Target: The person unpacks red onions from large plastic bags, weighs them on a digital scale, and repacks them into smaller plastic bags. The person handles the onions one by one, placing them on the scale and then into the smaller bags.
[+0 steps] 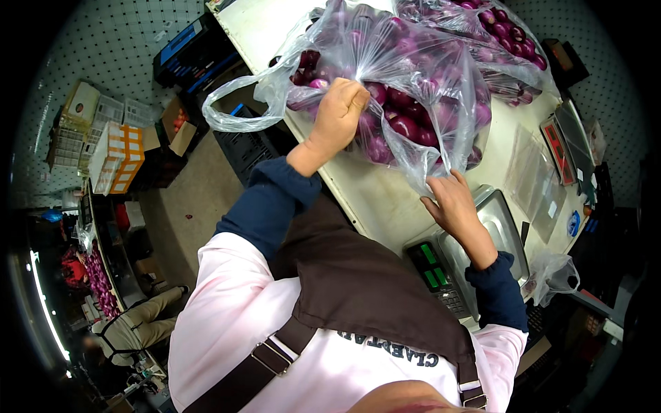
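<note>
A clear plastic bag (382, 51) full of peeled red onions (405, 126) lies on the white table (346, 175) before me. My left hand (343, 106) is closed on the gathered plastic at the bag's middle, where creases fan out. At the bag's near side, my right hand (449, 199) pinches a loose handle between its fingers. Another handle loop (227, 121) hangs out past the table's left edge. Onions show through the plastic and in the gap between my hands.
More bagged red onions (503, 31) lie at the back right. A digital scale with a metal tray (501, 227) sits by my right forearm, beside flat clear bags (532, 175). Black crates (245, 144) and cartons (116, 157) stand left on the floor. A person (139, 328) is at the lower left.
</note>
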The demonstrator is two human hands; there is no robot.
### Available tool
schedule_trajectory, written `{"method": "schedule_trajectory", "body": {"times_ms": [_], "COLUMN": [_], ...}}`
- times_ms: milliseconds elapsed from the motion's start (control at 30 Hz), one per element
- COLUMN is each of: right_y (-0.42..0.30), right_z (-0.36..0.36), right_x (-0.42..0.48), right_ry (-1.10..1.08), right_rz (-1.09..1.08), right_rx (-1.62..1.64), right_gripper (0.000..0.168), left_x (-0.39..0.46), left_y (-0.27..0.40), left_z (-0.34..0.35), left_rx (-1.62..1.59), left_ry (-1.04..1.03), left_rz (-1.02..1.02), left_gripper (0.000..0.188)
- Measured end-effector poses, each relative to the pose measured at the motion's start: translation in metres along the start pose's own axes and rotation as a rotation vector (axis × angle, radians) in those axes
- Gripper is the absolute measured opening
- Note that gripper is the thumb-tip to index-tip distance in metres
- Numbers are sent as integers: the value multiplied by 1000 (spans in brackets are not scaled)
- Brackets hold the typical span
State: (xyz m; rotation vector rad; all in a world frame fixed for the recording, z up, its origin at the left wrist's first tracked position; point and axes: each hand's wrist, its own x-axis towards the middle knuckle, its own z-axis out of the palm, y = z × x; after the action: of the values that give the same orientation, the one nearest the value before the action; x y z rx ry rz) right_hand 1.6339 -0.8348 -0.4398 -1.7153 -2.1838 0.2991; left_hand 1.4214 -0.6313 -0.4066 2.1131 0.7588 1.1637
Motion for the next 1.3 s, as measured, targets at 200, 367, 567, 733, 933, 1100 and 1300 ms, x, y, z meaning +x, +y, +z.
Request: {"method": "schedule_trajectory", "body": {"times_ms": [200, 367, 567, 733, 933, 1100, 1300], "right_y": [-4, 38, 51, 62, 111, 163, 129], "right_z": [4, -6, -39, -65, -106, -111, -79], "right_x": [19, 8, -22, -21, -29, -30, -57], "right_ry": [-72, -200, -206, -232, -212, -106, -405], "right_rz": [-70, -52, 83, 63, 173, 301, 102], "right_rx": [109, 1, -40, -171, -340, -264, -256], "right_gripper": [30, 8, 9, 15, 16, 15, 9], "left_x": [-5, -14, -152, -169, -159, -176, -196], "left_y": [21, -66, -164, -167, -148, -134, -157], "left_z": [-25, -26, -6, 2, 18, 45, 45], "left_rx": [43, 216, 592, 465, 441, 423, 558], "left_ry": [-174, 55, -117, -22, -36, -97, -221], "left_rz": [174, -39, -531, -302, -462, -520, -412], "left_gripper": [19, 64, 80, 78, 87, 86, 81]}}
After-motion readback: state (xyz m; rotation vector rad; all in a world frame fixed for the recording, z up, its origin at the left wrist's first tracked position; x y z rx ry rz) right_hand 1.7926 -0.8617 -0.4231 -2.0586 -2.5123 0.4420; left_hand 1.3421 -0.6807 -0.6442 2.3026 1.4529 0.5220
